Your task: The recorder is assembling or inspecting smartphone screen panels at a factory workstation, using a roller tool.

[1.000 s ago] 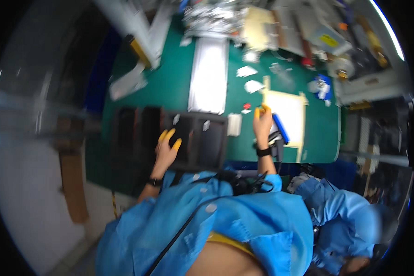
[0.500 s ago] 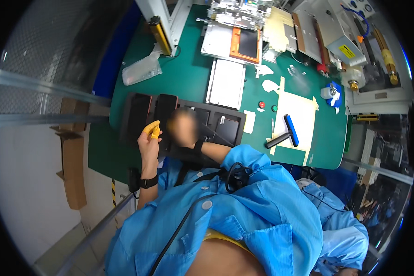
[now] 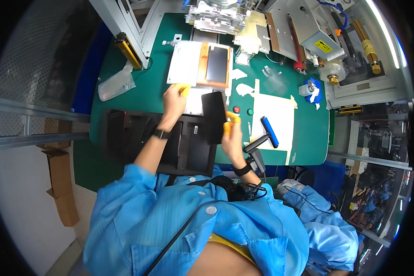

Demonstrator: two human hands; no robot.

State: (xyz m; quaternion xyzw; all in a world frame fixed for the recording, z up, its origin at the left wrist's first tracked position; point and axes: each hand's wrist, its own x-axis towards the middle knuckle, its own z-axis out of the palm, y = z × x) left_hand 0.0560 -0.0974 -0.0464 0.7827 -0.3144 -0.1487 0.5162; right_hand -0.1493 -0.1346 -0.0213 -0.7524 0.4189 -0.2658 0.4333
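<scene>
A flat black phone-sized panel [image 3: 213,117] is tilted in my right hand [image 3: 232,133], whose yellow-cotted fingers grip its right edge. It hangs over the right end of the black tray [image 3: 181,163] and partly covers a white rail bed [image 3: 194,102]. My left hand [image 3: 174,103], also with yellow finger cots, has its fingers drawn together at the near edge of the white sliding plate [image 3: 183,62]. On that plate sits an orange frame [image 3: 202,64] with a dark rectangular screen [image 3: 217,64] inside. The left fingertips' exact hold is partly hidden.
A blue roller [image 3: 269,132] lies on a taped cream sheet [image 3: 273,108]. Red [image 3: 236,109] and green [image 3: 250,112] buttons are near my right hand. A metal fixture [image 3: 216,18] stands behind the plate; a clear plastic bag [image 3: 117,85] lies left.
My right hand has lifted the black panel from the tray and moved right. My left hand has reached forward to the white plate, which has slid toward me with the orange frame. The view has shifted.
</scene>
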